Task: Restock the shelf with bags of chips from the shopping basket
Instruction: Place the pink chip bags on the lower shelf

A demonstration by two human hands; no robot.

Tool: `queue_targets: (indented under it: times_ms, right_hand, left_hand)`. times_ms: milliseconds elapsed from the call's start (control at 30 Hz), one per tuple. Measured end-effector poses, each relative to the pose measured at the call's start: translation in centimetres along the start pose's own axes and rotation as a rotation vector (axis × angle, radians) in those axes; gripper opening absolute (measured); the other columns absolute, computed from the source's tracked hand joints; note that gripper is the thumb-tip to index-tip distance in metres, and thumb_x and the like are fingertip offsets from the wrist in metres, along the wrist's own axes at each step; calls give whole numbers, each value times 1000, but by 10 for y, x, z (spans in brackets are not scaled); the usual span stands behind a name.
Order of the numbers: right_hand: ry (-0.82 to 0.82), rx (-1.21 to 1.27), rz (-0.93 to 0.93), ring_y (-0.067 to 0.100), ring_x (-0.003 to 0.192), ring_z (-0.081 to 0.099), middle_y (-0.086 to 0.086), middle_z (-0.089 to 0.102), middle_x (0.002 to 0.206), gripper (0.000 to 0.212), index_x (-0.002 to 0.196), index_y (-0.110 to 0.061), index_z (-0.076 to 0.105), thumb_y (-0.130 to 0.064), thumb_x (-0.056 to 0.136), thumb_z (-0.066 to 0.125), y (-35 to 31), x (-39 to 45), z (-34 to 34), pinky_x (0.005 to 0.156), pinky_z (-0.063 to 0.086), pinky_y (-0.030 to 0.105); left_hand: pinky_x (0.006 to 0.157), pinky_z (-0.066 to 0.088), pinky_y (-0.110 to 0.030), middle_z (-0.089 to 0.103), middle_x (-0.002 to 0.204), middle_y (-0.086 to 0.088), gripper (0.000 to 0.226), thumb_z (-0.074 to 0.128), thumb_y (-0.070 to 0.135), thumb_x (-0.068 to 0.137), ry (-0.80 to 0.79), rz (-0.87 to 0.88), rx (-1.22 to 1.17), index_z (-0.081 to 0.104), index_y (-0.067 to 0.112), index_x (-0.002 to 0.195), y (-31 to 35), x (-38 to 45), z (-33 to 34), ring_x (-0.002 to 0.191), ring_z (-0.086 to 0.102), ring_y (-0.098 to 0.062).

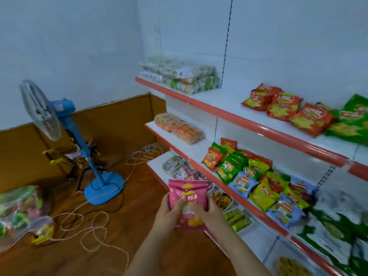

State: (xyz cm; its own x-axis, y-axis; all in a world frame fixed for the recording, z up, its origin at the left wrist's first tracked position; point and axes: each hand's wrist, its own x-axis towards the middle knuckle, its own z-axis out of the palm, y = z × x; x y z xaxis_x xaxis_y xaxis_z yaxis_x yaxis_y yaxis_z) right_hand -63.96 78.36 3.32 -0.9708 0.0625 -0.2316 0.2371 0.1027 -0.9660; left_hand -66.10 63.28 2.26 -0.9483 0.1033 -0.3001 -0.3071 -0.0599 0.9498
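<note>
A pink bag of chips (186,193) is held upright in front of me at the lower middle. My left hand (171,208) grips its left side and my right hand (207,209) grips its right side, fingers pressed on its front. The white shelf unit with red edges (235,114) runs along the right. Its upper shelf carries red bags of chips (282,108) and green bags (352,120). The middle shelf holds a pile of green, red, yellow and blue bags (251,176). At the far left edge sits a see-through basket (20,212) with bags in it.
A blue standing fan (65,136) stands on the wooden floor at the left, with cords and a pale rope (93,226) looped around its base. Clear packs of snacks (179,76) fill the shelf's far end. Lower shelves hold trays of packaged food (237,218).
</note>
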Motion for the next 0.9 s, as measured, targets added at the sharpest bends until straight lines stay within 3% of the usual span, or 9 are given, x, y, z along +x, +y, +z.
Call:
queue_targets:
  times_ms: [100, 200, 267, 333, 400, 533, 667, 800, 900]
  right_hand:
    - [104, 47, 48, 10, 103, 62, -6, 59, 128, 82, 137, -33, 41, -54, 67, 79, -15, 62, 17, 75, 52, 18]
    - [194, 86, 108, 8, 99, 67, -6, 67, 118, 62, 127, -31, 56, -46, 71, 80, -33, 125, 22, 77, 56, 24]
    - [261, 74, 118, 11, 103, 67, -7, 68, 118, 70, 120, -36, 59, -64, 59, 79, -40, 168, 18, 87, 57, 35]
    - [329, 74, 159, 17, 109, 64, -7, 66, 123, 94, 128, -34, 55, -76, 47, 77, -40, 215, 9, 93, 55, 43]
    - [349, 70, 179, 20, 109, 63, -4, 64, 125, 85, 133, -30, 51, -64, 60, 79, -42, 261, 1, 89, 55, 38]
    - [379, 41, 219, 23, 110, 62, -2, 60, 127, 60, 132, -27, 49, -42, 80, 75, -33, 358, -18, 80, 55, 31]
    - [392, -56, 289, 24, 113, 60, -1, 60, 128, 67, 134, -25, 48, -49, 77, 74, -14, 449, -26, 94, 53, 43]
    - [436, -49, 305, 23, 110, 61, 0, 64, 119, 53, 126, -20, 51, -30, 80, 76, -2, 529, -28, 92, 52, 41]
    - [481, -30, 327, 23, 106, 62, 1, 65, 118, 49, 124, -20, 54, -21, 80, 75, 18, 582, -36, 89, 53, 41]
  left_hand:
    - [79, 62, -40, 68, 114, 4, 65, 71, 57, 72, -86, -35, 63, 47, 32, 127, 27, 76, -18, 90, 74, -17]
    - [79, 61, -38, 66, 116, 4, 64, 69, 56, 75, -212, -48, 137, 45, 30, 129, 59, 148, -25, 94, 73, -17]
    - [84, 60, -38, 66, 114, 8, 65, 67, 60, 75, -279, -37, 225, 46, 32, 129, 79, 195, -20, 95, 71, -14]
    - [74, 60, -23, 65, 107, 15, 45, 62, 53, 85, -359, -13, 295, 47, 35, 124, 93, 239, -9, 88, 69, -4]
    - [64, 55, -13, 65, 107, 16, 30, 56, 42, 94, -413, 13, 327, 48, 34, 122, 99, 288, 1, 82, 69, 3]
    - [88, 58, -35, 66, 115, 4, 21, 53, 45, 95, -433, 11, 448, 51, 36, 114, 97, 390, 15, 98, 69, -12]
    - [91, 57, -43, 64, 123, -1, 56, 53, 57, 90, -412, -53, 555, 46, 21, 131, 85, 482, 20, 104, 67, -20]
    - [81, 55, -40, 64, 108, -6, 35, 56, 30, 97, -432, -73, 596, 46, 15, 126, 83, 563, 28, 88, 61, -18]
    - [73, 53, -44, 63, 85, -3, 11, 59, 16, 92, -513, -28, 646, 55, 25, 97, 74, 625, 40, 74, 58, -16]
